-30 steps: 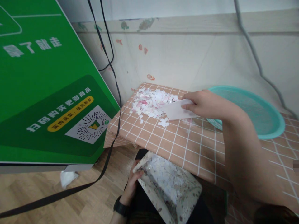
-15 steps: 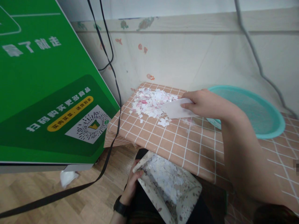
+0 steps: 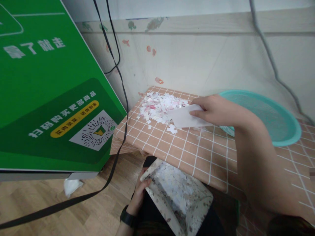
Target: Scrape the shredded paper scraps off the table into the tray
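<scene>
A flat white card is pinched between the thumb and fingers of my right hand. Its left end touches the heap of small white paper scraps, a few of them pink, on the checked tabletop. Several loose scraps lie just in front of the card. Below the table edge, my left hand grips the left rim of a speckled, open box-like container, tilted over my lap. White paper scraps fill much of its inside. Part of the left hand's fingers is hidden behind the rim.
A turquoise plastic basket sits on the brown checked tablecloth behind my right forearm. A large green sign board stands at the left, with a black strap hanging before it. The wall borders the table's back.
The card has shifted slightly left and down against the paper heap, with its angle a little changed. My left hand and the container stay in place.
</scene>
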`<state>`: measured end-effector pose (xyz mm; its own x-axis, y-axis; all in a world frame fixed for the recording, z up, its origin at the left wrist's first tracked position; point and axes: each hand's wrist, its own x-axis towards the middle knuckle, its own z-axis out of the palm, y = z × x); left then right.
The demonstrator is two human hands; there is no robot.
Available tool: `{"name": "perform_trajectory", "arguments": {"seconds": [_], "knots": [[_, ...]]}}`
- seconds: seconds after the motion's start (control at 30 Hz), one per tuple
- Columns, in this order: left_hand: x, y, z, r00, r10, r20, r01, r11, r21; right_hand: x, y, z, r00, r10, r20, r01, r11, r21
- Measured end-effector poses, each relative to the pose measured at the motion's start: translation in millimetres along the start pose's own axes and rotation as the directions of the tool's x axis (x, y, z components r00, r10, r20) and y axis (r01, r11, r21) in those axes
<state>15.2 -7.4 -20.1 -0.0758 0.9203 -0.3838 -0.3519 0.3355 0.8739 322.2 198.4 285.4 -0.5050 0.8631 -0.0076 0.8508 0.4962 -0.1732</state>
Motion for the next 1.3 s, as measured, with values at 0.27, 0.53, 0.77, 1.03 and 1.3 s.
{"name": "perform_trajectory", "arguments": {"seconds": [0.27,0.53,0.77,1.03,1.3], "knots": [[0.7,-3.1,-2.5,1.000,0.017,0.003,-0.017,1.000,0.011,-0.7,-0.1,-0.7,1.000,0.009,0.016,-0.009,1.000,0.014],[-1.2,-0.6,-1.5,1.000,0.020,0.002,-0.021,1.000,0.013,-3.0,2.3,-2.6,1.000,0.028,0.014,-0.028,1.000,0.006],[0.5,-1.1,-1.2,1.000,0.012,0.001,-0.012,1.000,-0.001,-3.8,2.2,-4.5,0.998,0.050,0.045,-0.047,0.997,-0.059],[-1.2,0.3,-1.3,1.000,0.029,0.002,-0.029,0.998,0.050,-2.1,3.5,-1.7,0.999,0.043,0.024,-0.041,0.997,-0.060],[0.5,-2.9,-2.8,1.000,0.028,-0.001,-0.028,0.999,0.029,0.1,0.1,1.3,1.000,-0.022,-0.006,0.023,0.999,0.031]]}}
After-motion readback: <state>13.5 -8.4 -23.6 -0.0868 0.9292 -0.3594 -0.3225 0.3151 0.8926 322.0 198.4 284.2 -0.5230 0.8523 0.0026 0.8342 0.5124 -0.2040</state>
